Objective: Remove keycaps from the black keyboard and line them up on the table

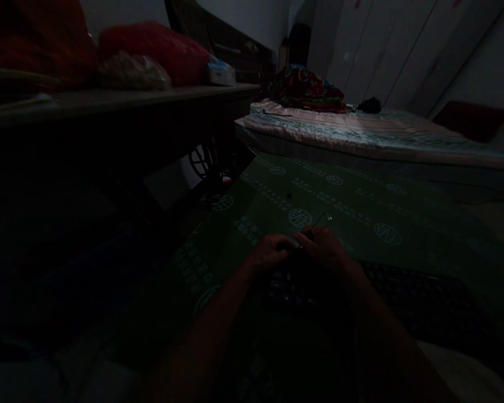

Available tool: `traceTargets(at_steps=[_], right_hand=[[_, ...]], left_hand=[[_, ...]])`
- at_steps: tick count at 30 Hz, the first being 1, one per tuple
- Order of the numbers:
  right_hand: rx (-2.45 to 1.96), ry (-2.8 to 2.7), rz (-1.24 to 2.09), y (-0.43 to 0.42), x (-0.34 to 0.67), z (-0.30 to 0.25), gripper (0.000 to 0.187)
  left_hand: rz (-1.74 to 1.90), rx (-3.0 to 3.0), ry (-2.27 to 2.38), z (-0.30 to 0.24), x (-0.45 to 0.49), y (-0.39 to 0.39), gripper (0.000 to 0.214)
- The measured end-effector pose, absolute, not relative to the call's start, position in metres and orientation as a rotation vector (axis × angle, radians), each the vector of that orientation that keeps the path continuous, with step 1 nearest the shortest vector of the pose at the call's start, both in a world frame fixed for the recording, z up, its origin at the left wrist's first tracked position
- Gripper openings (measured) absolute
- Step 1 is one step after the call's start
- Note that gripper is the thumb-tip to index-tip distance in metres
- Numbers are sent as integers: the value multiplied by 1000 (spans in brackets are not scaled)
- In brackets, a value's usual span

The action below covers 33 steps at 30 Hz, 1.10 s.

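Note:
A black keyboard [428, 291] lies on a green printed sheet [273, 207], partly covered by my hands and forearms. My right hand [321, 243] is closed over the keyboard's left part, gripping a thin wire tool [319, 218] that looks like a keycap puller. Its bent, shiny ends point up and away from me. Close beside it, my left hand [271, 252] has its fingers curled in, almost touching the right fingertips. Whatever sits between the left fingers is too dark to make out. Farther out on the sheet lies a small dark piece [289, 195].
A wooden table [235, 89] on the left carries a red bag [155, 47] and a tissue pack [220, 73]. Under it is a dark spoked wheel [201, 162]. Beyond the sheet stands a bed [361, 134] with a patterned cloth heap [308, 92]. The room is dim.

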State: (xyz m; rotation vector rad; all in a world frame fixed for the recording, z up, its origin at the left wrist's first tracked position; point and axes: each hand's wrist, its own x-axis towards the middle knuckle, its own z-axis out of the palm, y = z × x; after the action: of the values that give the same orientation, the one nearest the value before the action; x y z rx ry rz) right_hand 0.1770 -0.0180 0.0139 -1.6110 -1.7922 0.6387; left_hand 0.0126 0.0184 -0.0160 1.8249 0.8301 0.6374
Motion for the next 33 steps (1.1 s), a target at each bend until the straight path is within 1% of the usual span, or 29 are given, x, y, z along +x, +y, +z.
traceTargets(at_steps=[7,13,16,21,25,29,33], right_hand=[[-1596,-1684,707,-19,177,20,37],[-1643,-1652,616,-26,185,44,44],[-1699,-1719,725,-29,190,52,46],[-1709,-1902,1177,-37,188,54,39],[-1642,-2020,1364,-41,183,53,32],[-1599,-2049,1376,-42,184,59,27],[-1498,-1968,1228,-45,195,72,18]], left_hand=[[625,1809,861,-17,13,20,19],[643,1774,898,-9,14,15,18],[701,1707,941,-1,14,11,20],[910,1372,736,19,11,2,27],[958,1111,596,28,10,-2,32],[980,1135,736,25,9,1,17],[942,1245,865,22,8,4,14]])
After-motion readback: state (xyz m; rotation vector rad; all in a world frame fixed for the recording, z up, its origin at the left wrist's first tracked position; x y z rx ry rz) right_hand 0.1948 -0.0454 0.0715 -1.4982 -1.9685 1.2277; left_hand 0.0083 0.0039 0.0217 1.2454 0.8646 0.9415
